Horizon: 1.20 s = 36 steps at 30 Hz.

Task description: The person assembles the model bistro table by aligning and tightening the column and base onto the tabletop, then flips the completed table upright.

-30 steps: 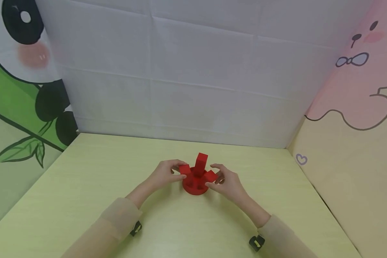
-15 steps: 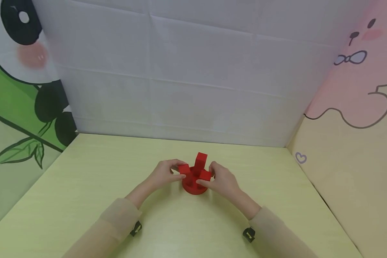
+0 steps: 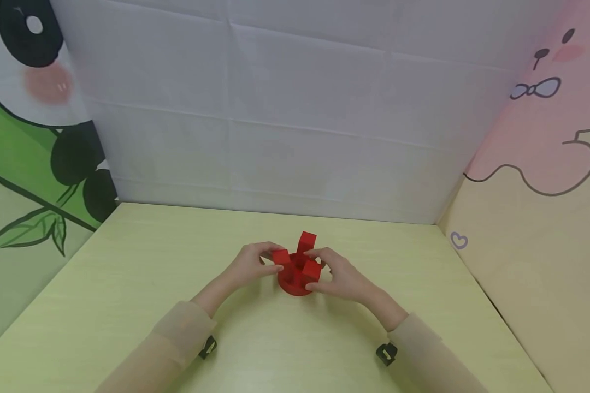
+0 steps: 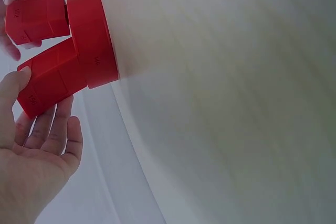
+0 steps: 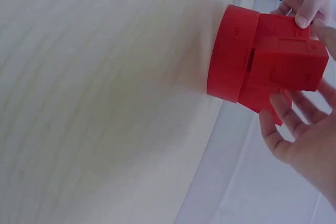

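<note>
A round red base stands on the table with three red rectangular blocks rising from it. My left hand pinches the left block, thumb on its near side and fingers behind; in the left wrist view this block leans outward from the base. Around the right block, my right hand has thumb and fingers spread apart. The right wrist view has that block seated against the base, its fingers loose. The back block is partly hidden by the right hand's fingers.
The pale yellow table meets a white cloth wall at the back. Printed panels stand at left and right. A small black device sits at the left wrist, another black device at the right.
My right hand moved left, bringing the right block from a tilted position to more upright in the base. Its fingers then spread off the block. The left hand stayed on its block.
</note>
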{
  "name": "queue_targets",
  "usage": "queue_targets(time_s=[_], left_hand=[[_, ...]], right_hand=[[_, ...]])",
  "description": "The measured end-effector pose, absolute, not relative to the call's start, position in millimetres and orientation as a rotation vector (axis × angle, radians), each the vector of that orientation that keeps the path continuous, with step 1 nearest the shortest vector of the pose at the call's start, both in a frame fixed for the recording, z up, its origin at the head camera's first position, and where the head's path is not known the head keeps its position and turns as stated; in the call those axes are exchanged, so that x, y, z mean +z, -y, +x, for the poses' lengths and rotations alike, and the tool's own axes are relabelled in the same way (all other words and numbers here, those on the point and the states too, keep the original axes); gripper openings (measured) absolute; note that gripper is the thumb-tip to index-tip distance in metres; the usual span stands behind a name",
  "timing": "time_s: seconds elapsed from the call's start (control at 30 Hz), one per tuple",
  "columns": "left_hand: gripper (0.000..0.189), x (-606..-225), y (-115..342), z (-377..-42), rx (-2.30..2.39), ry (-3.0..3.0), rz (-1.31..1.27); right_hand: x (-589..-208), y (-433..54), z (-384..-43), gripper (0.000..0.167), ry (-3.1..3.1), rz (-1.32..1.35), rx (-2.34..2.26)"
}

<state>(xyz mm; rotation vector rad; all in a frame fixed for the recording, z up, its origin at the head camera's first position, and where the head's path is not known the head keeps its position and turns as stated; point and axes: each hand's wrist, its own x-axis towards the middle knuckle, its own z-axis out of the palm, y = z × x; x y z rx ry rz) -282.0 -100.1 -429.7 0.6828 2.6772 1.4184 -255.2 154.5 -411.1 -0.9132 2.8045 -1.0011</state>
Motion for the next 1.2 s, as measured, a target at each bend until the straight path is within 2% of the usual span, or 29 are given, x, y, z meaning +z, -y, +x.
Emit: queue_targets(time_s=[0.13, 0.27, 0.47, 0.67, 0.9, 1.2], left_hand=[[0.039, -428.5, 99.8, -280.2, 1.422, -2.687, 0.695], [0.039, -427.7, 100.2, -278.5, 1.414, -2.700, 0.715], [0.038, -428.0, 100.4, -276.7, 1.399, -2.712, 0.727], [0.038, -428.8, 99.2, -275.7, 1.395, -2.724, 0.731], [0.038, -429.1, 97.7, -274.0, 1.397, -2.729, 0.728], [0.037, -429.8, 97.2, -272.9, 1.408, -2.724, 0.723]], right_hand=[[-409.1, -162.7, -258.1, 0.067, -2.696, -1.170, -0.975], [-406.4, -167.0, -259.7, 0.063, -2.619, -1.372, -0.923], [-404.6, -169.1, -262.3, 0.053, -2.615, -1.528, -0.859], [-407.5, -170.3, -263.2, 0.045, -2.663, -1.549, -0.830], [-407.5, -169.2, -264.6, 0.043, -2.730, -1.526, -0.786], [-411.0, -159.6, -264.8, 0.043, -2.908, -1.232, -0.748]])
